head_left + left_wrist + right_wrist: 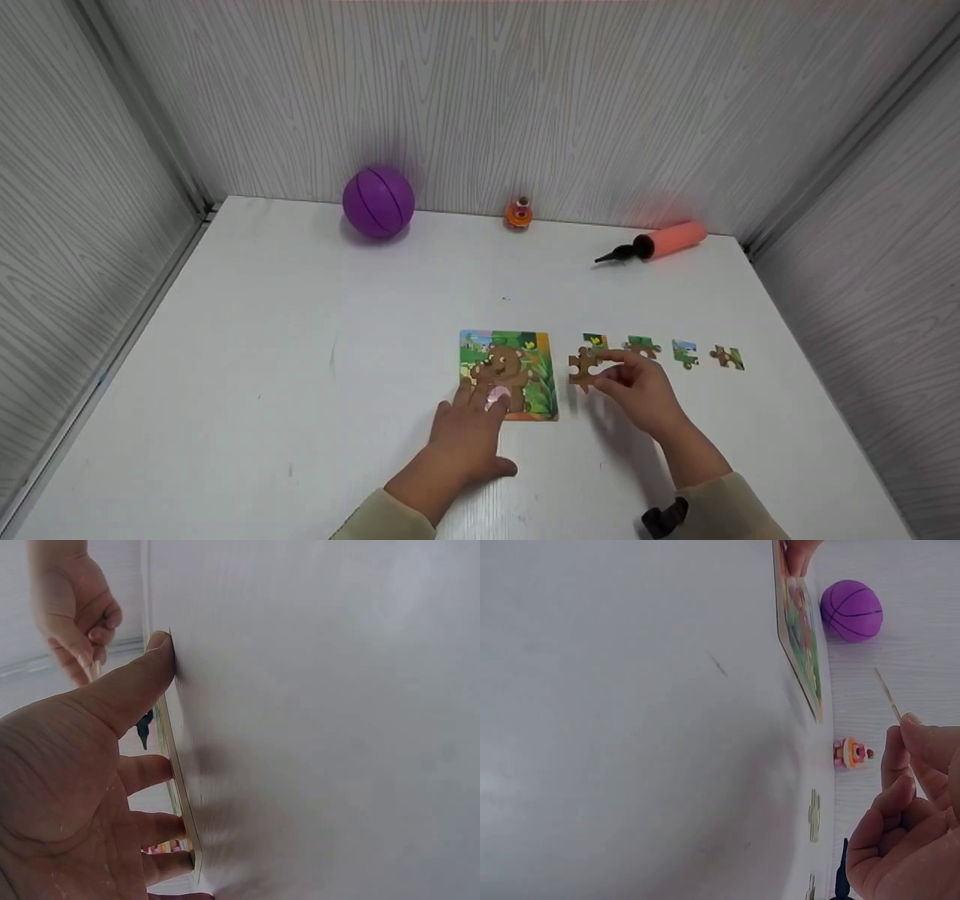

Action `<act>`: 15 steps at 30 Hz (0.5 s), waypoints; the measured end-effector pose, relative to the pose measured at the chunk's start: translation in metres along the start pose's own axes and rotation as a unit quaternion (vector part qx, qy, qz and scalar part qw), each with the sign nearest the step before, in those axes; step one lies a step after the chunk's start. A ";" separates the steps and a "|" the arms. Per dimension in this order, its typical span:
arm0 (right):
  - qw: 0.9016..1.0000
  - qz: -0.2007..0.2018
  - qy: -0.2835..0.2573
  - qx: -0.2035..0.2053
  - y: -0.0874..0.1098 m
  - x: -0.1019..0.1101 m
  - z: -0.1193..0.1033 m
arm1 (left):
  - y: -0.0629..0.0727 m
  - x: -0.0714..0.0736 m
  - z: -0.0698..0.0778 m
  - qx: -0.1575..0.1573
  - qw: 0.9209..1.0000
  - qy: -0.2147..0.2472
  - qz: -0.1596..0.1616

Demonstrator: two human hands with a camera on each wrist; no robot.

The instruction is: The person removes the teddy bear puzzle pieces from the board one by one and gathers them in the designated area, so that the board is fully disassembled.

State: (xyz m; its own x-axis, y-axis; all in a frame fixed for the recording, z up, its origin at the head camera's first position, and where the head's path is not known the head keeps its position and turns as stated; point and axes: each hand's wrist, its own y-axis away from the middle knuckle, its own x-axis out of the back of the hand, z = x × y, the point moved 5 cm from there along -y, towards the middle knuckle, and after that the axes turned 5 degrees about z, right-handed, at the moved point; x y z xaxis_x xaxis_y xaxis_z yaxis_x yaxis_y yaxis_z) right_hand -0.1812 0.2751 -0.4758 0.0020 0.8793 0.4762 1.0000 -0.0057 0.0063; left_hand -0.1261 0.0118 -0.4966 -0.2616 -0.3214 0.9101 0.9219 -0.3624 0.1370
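Note:
A square bear jigsaw puzzle [517,367] lies on the white table. My left hand [469,439] rests spread on its lower left part, fingertips at the picture and thumb out to the side. In the left wrist view the fingers [154,829] reach over the puzzle's edge. To the right of the puzzle, my right hand [637,390] pinches a brown puzzle piece [581,369] between thumb and fingers. The right wrist view shows that piece [887,694] edge-on, held up off the table. Behind it lies a piece with a yellow patch [595,340], partly covered.
More loose pieces lie in a row to the right: a green and brown one [641,345], a blue and green one [684,352] and a brown one [727,357]. Along the back stand a purple ball [379,202], a small orange figurine [519,214] and a red hand pump [671,240].

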 end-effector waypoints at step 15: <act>0.998 0.001 0.036 -0.049 0.004 0.023 0.028 | 0.001 0.001 0.001 -0.010 1.000 -0.006 0.014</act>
State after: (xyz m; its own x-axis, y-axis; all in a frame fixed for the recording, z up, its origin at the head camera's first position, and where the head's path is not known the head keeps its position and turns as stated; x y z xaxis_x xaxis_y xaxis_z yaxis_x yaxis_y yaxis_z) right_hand -0.1765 0.3090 -0.4898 0.0002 0.8430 0.5380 0.9943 -0.0575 0.0897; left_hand -0.1251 0.0123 -0.4947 -0.2317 -0.3213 0.9182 0.9229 -0.3710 0.1031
